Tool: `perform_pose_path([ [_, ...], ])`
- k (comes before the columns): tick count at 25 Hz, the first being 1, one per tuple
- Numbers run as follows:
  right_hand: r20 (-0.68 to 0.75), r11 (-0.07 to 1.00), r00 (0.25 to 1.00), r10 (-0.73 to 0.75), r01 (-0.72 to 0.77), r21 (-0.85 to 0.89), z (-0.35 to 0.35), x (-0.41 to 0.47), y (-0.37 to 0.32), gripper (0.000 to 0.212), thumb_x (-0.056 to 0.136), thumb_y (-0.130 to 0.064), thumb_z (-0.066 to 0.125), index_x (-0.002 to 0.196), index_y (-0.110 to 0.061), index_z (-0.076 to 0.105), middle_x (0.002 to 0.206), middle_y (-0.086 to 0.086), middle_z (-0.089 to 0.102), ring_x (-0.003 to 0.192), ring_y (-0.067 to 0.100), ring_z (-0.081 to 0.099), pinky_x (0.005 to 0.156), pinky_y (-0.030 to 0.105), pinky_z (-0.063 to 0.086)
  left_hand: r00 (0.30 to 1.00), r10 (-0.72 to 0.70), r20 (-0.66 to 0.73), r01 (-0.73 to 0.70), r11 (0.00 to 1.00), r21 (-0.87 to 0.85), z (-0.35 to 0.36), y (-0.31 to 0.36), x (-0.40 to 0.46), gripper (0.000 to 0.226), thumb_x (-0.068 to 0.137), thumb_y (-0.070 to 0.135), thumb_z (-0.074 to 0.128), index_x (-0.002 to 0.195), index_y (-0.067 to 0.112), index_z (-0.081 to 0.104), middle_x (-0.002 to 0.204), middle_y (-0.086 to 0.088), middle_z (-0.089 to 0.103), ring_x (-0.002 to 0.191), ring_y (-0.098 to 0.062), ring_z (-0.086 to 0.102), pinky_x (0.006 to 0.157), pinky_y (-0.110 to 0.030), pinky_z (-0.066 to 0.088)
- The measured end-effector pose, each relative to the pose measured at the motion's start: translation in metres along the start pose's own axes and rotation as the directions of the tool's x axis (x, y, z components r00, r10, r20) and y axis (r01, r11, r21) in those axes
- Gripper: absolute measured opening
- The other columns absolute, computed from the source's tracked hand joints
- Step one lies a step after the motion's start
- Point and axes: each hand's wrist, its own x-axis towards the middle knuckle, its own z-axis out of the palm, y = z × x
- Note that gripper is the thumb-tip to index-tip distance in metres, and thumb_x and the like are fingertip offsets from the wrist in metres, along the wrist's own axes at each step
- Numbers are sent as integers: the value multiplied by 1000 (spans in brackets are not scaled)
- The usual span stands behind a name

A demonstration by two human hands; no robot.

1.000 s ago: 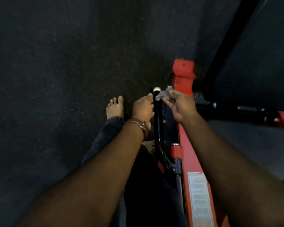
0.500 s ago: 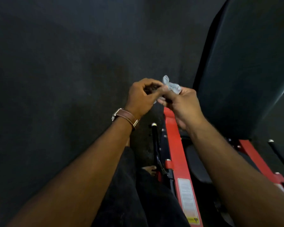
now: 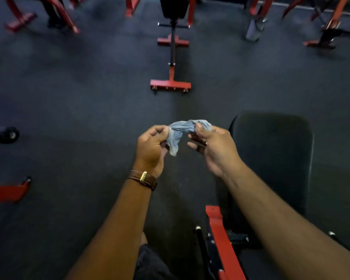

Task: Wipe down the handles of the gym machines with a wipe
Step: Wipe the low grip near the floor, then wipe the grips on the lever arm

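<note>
A thin, soft, crumpled cloth or tissue-like material is seen in the pale blue wipe (image 3: 187,130), its surface matt and heavily wrinkled. The floor (image 3: 79,110) is covered in a dark, matt, finely speckled rubber-like surface. A smooth, slightly sheened black padded covering, like vinyl, is shown on the seat pad (image 3: 275,154) at the near right. Red painted metal with a semi-gloss finish is seen on the near frame bar (image 3: 222,241) and on the far bench base (image 3: 170,84). The strap (image 3: 143,179) on the left wrist looks like brown leather, fastened by a shiny gold-coloured metal buckle.
</note>
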Motion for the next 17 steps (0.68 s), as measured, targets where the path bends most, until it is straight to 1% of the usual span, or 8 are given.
perform_pose_path([
  [2,-43,994,999,7,-2,109,20,15,-27,16,100,-13,53,97,-9,68,85,11,71,72,20,67,73,34,57,997,-64,34,67,994,-84,13,31,16,21,102,5,45,87,7,60,77,-7,66,78,-21,64,73,-33,58],
  [3,-47,996,999,-26,29,82,28,23,-38,16,100,-13,53,97,-8,68,83,11,70,69,21,66,70,34,57,992,-92,81,98,992,-76,19,43,25,20,103,13,46,87,8,58,75,-6,67,77,-22,65,72,-35,58],
  [5,-33,988,991,-131,128,-91,44,41,-56,16,97,-10,59,96,1,70,82,16,70,72,26,64,68,34,54,973,-140,181,128,989,79,31,69,46,26,100,31,56,94,6,60,83,-11,72,80,-24,69,76,-39,57],
  [6,-34,977,985,-168,162,-142,52,51,-64,17,95,-9,63,96,6,70,84,20,70,75,28,65,68,35,54,960,-155,235,111,975,192,36,82,60,28,97,31,60,98,3,62,89,-14,73,82,-25,69,77,-40,57],
  [8,-72,969,977,-202,189,-158,66,73,-83,21,92,-9,68,98,11,69,87,25,69,77,30,65,68,37,55,932,-161,324,46,941,335,50,107,90,15,94,14,65,99,-1,66,91,-16,72,83,-25,68,77,-37,58],
  [12,-184,978,961,-208,203,-47,79,111,-115,31,87,-18,76,101,8,68,85,22,69,73,28,67,61,33,55,897,-235,374,96,930,355,81,137,150,11,92,-4,59,98,-1,68,93,-17,71,82,-24,69,77,-39,58],
  [14,-189,978,960,-208,211,-5,80,131,-126,29,79,-6,80,102,7,69,86,17,73,74,26,71,59,30,56,892,-238,384,82,922,379,99,139,184,14,91,-9,58,91,0,68,91,-18,70,78,-25,67,70,-34,57],
  [17,-254,979,948,-191,201,14,72,176,-148,14,80,6,74,94,6,71,82,16,74,72,24,72,58,28,56,906,-228,357,74,915,396,131,132,239,18,91,-9,60,79,3,67,80,-13,70,72,-22,67,68,-32,59],
])
